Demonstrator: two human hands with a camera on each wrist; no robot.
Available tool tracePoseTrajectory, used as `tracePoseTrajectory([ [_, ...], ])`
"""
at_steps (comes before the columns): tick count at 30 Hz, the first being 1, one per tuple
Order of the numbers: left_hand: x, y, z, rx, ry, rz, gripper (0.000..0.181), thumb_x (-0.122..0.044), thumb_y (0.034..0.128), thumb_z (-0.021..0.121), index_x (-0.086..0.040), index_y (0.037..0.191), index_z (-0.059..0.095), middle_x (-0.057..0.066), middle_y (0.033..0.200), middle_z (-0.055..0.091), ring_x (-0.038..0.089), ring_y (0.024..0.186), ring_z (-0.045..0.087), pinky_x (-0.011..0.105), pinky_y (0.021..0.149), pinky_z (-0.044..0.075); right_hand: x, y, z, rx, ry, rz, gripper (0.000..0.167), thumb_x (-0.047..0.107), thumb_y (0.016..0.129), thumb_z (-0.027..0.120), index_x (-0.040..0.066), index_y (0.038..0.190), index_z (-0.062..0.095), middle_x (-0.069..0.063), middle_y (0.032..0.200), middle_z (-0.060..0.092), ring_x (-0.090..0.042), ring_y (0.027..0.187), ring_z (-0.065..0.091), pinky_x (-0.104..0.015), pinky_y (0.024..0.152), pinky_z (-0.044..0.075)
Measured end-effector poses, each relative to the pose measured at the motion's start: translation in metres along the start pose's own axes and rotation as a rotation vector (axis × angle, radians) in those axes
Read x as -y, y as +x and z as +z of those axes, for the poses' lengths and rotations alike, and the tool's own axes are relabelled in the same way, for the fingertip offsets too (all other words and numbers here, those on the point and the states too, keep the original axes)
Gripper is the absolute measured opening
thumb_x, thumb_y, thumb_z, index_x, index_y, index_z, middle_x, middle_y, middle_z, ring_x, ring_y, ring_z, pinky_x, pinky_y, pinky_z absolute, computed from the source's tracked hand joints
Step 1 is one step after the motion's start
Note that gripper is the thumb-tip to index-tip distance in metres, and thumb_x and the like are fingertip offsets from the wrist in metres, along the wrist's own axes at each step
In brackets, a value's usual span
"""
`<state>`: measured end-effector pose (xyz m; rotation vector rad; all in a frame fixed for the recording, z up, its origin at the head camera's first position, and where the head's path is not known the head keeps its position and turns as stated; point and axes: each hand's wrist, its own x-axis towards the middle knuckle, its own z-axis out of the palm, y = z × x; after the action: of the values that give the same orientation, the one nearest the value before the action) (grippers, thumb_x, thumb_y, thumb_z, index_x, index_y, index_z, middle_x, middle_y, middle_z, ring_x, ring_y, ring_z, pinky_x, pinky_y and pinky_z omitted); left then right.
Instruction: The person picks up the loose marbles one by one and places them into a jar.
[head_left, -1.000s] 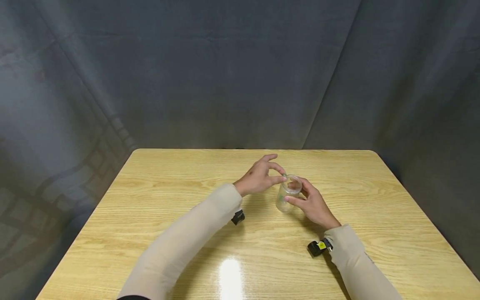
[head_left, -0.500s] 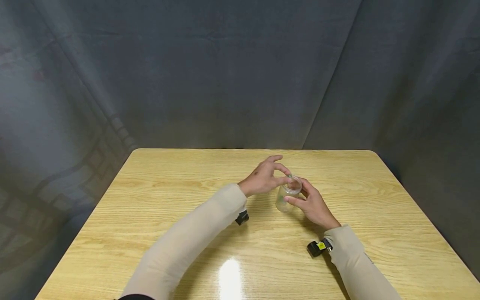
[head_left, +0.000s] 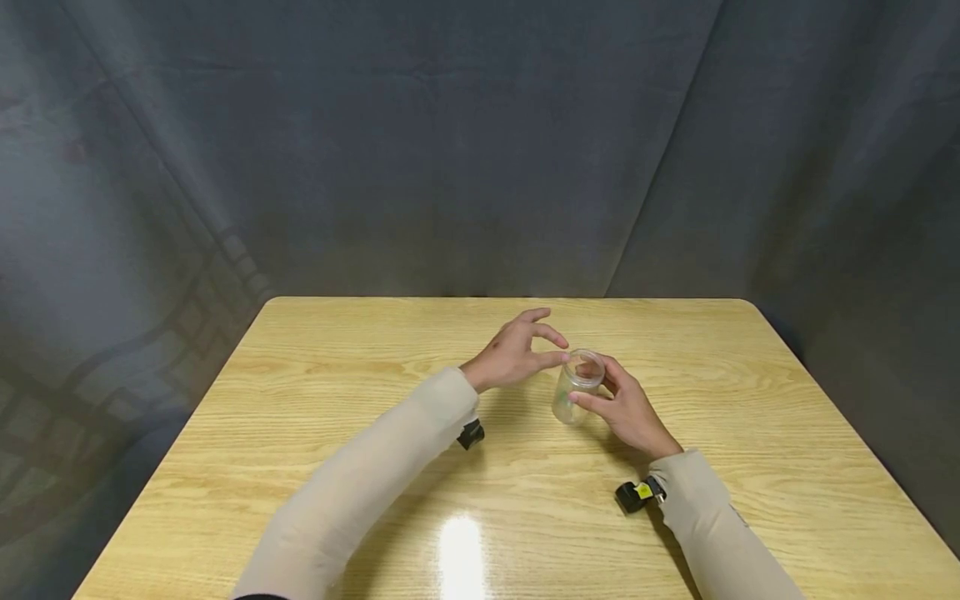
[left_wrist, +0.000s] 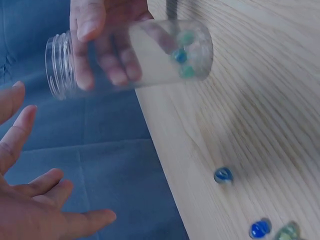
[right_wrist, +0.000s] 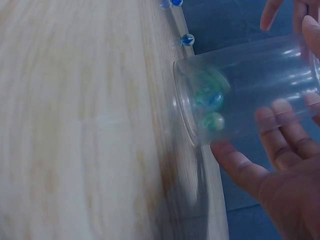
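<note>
My right hand (head_left: 632, 414) holds a clear, lidless jar (head_left: 573, 403) around its side, upright on or just above the table; the head view does not settle which. Several green and blue glass marbles (left_wrist: 186, 55) lie at the bottom of the jar, seen in both wrist views. My left hand (head_left: 514, 353) is just left of the jar's mouth, thumb and fingers apart with nothing between them. In the left wrist view, a blue swirled marble (left_wrist: 223, 175), a dark blue marble (left_wrist: 260, 228) and a pale green marble (left_wrist: 288, 231) lie loose on the table.
The wooden table (head_left: 375, 342) ends at a straight back edge, with a dark grey curtain (head_left: 465, 167) behind it. In the head view, the left sleeve (head_left: 382, 475) crosses over the table's middle. A bright light reflection shows near the front.
My left hand moved right to the jar's mouth with a small green marble pinched, then drew back left with its fingers parted. The jar and right hand stayed in place.
</note>
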<state>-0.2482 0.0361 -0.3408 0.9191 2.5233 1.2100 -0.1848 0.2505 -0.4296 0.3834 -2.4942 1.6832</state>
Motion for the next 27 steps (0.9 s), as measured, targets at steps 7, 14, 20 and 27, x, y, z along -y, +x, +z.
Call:
tracePoseTrajectory([
  [7, 0.015, -0.012, -0.012, -0.003, -0.03, -0.043, 0.021, -0.026, 0.0947, 0.072, -0.012, 0.11, 0.075, 0.009, 0.161, 0.029, 0.033, 0.148, 0.024, 0.053, 0.114, 0.031, -0.002, 0.0, 0.0, 0.006, 0.003, 0.008, 0.064, 0.011, 0.094, 0.072, 0.008, 0.149, 0.04, -0.022, 0.133, 0.055, -0.041, 0.132, 0.046, -0.063, 0.106, 0.035],
  [14, 0.033, -0.025, -0.023, -0.019, -0.047, -0.089, 0.019, -0.026, 0.0958, 0.071, -0.015, 0.11, 0.074, 0.009, 0.161, 0.029, 0.034, 0.148, 0.025, 0.053, 0.113, 0.032, -0.002, -0.001, 0.0, -0.003, -0.02, 0.004, 0.063, 0.013, 0.094, 0.072, 0.009, 0.149, 0.042, -0.02, 0.128, 0.058, -0.039, 0.131, 0.047, -0.063, 0.109, 0.031],
  [20, 0.045, -0.034, -0.028, -0.011, -0.064, -0.105, 0.018, -0.026, 0.0964, 0.07, -0.015, 0.11, 0.074, 0.009, 0.162, 0.027, 0.037, 0.146, 0.028, 0.055, 0.111, 0.033, 0.0, -0.001, -0.002, -0.012, -0.019, -0.001, 0.063, 0.011, 0.093, 0.073, 0.009, 0.148, 0.043, -0.019, 0.127, 0.058, -0.039, 0.129, 0.049, -0.059, 0.107, 0.035],
  [27, 0.058, -0.043, -0.033, -0.015, -0.061, -0.13, 0.019, -0.025, 0.0958, 0.071, -0.013, 0.11, 0.075, 0.01, 0.162, 0.027, 0.037, 0.147, 0.025, 0.056, 0.112, 0.033, 0.0, -0.002, -0.002, -0.015, -0.018, 0.009, 0.065, 0.011, 0.092, 0.074, 0.008, 0.148, 0.042, -0.019, 0.128, 0.058, -0.04, 0.13, 0.049, -0.059, 0.106, 0.037],
])
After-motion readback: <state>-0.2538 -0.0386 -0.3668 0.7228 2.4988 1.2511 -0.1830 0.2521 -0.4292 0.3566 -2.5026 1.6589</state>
